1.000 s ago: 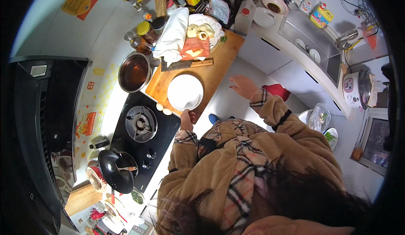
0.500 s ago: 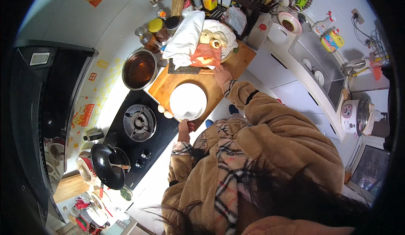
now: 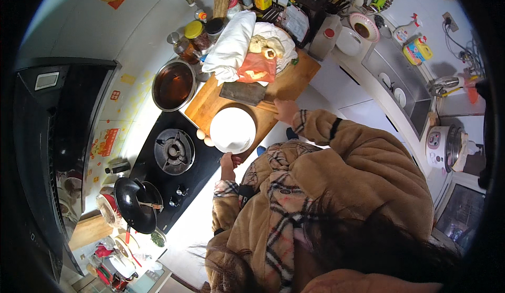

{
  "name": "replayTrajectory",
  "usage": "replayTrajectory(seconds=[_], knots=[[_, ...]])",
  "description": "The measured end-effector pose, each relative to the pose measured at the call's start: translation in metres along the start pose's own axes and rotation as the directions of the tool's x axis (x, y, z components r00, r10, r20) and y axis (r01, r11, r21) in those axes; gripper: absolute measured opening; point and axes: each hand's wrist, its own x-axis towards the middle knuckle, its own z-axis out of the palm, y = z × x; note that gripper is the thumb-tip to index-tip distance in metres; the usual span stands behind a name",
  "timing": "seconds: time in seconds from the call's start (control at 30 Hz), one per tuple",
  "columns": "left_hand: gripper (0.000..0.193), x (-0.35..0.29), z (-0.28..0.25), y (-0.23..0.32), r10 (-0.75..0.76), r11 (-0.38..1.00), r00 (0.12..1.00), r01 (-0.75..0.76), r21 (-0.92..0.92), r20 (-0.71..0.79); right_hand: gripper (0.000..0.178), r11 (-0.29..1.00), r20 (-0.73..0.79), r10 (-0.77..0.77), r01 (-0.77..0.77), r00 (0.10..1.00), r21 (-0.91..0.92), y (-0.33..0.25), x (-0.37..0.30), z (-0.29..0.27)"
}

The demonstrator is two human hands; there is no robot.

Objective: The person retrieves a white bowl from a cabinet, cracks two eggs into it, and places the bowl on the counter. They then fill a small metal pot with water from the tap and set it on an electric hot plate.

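Observation:
A cleaver (image 3: 243, 93) with a dark, broad blade lies flat on the wooden cutting board (image 3: 301, 77). Its wooden handle is in my closed right hand (image 3: 285, 111) at the board's right edge. Nearer to me, a round white bowl (image 3: 233, 129) stands on the board. My left hand (image 3: 229, 165) has its fingers curled at the bowl's near rim. Beyond the blade are an orange-red bag (image 3: 258, 67) with pale pieces on it, and a rolled white cloth (image 3: 229, 48). Two eggs (image 3: 205, 137) rest by the bowl's left side.
At the left is a black gas hob (image 3: 197, 172) with a dark wok (image 3: 135, 203) at its near end. A steel pot (image 3: 173, 85) of brown liquid stands beyond the burner. Jars (image 3: 195, 33) line the wall. The sink (image 3: 397, 83) and a rice cooker (image 3: 441, 145) are on the right.
My right hand has moved right and nearer, drawing the cleaver out from beside the bag so more blade shows. The white bowl has shifted very slightly left, with my left hand still at its rim.

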Motion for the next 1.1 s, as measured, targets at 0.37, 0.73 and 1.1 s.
replayTrajectory(seconds=[0.37, 0.73, 1.1], knots=[[0.02, 0.006, -0.003, 0.011, 0.035, 0.999, 0.994, -0.031, -0.037, 0.103, 0.037, 0.954, -0.049, 0.223, -0.208, 0.974, 0.215, 0.006, -0.197, -0.129], [0.022, 0.042, 0.022, 0.036, 0.021, 0.999, 0.961, -0.013, -0.03, 0.274, 0.03, 0.486, -0.098, 0.671, -0.336, 0.735, 0.806, 0.033, -0.253, -0.302], [0.021, 0.054, 0.048, 0.035, -0.038, 0.996, 0.998, 0.041, -0.084, 0.046, 0.031, 0.612, -0.471, 0.653, -0.046, 0.593, 0.79, 0.191, -0.18, -0.516]])
